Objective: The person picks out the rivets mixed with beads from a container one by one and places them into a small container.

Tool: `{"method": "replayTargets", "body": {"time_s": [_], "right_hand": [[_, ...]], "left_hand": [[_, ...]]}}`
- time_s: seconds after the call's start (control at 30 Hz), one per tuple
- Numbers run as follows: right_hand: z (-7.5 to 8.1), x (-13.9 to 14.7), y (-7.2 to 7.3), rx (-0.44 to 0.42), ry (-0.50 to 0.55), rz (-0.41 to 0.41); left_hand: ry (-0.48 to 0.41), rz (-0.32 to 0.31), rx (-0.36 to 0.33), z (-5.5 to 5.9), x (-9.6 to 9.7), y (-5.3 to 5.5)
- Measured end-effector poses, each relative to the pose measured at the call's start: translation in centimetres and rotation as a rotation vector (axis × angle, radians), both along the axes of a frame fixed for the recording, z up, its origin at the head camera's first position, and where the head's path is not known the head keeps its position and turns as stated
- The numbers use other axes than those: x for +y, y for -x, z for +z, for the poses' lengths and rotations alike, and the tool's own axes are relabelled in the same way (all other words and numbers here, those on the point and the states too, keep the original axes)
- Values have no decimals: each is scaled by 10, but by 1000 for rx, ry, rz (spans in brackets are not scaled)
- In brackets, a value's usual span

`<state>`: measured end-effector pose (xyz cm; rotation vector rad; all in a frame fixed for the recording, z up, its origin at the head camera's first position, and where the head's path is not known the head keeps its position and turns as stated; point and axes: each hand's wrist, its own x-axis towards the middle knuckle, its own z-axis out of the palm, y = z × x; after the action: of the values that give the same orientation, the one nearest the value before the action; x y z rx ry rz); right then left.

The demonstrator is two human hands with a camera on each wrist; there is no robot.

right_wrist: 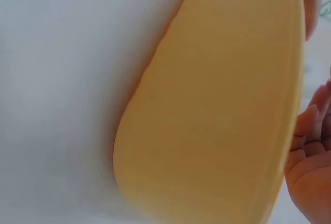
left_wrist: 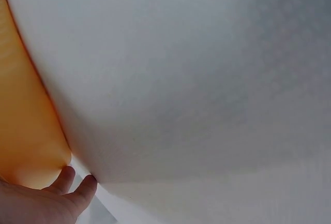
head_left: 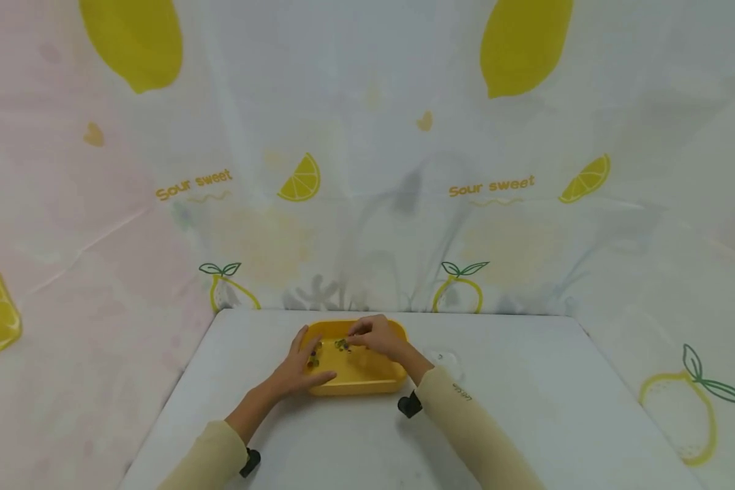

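A yellow tray (head_left: 358, 388) stands on the white table, and its outer side fills much of the right wrist view. Two small groups of tiny green and dark pieces lie in it: one cluster (head_left: 341, 345) near the middle, another (head_left: 314, 357) at the left end. My left hand (head_left: 294, 371) rests on the tray's left end, fingers spread and thumb along the near rim. Over the tray's right part is my right hand (head_left: 376, 336), fingers bent and fingertips close to the middle cluster. Whether a piece is between those fingertips is too small to tell.
To the right of the tray, partly behind the right forearm, lies a clear or whitish flat item (head_left: 447, 361) on the white table (head_left: 514, 408). A lemon-print cloth (head_left: 367, 224) hangs behind the table's far edge.
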<state>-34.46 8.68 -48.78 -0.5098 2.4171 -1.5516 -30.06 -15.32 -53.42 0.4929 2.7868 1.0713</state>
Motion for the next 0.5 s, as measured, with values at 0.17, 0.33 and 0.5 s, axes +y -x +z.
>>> {"method": "replayTargets", "body": {"time_s": [0.17,0.33,0.5], "right_hand": [[12,14,-1,14,-40,-20],[19,30,-1,11,-72,-61],[24,45,2,10,-104,-104]], "left_hand": [[-5,15,-12,0,1,1],[-17,18,-21,-3,1,2],[-20,13,-4,-5,1,1]]}}
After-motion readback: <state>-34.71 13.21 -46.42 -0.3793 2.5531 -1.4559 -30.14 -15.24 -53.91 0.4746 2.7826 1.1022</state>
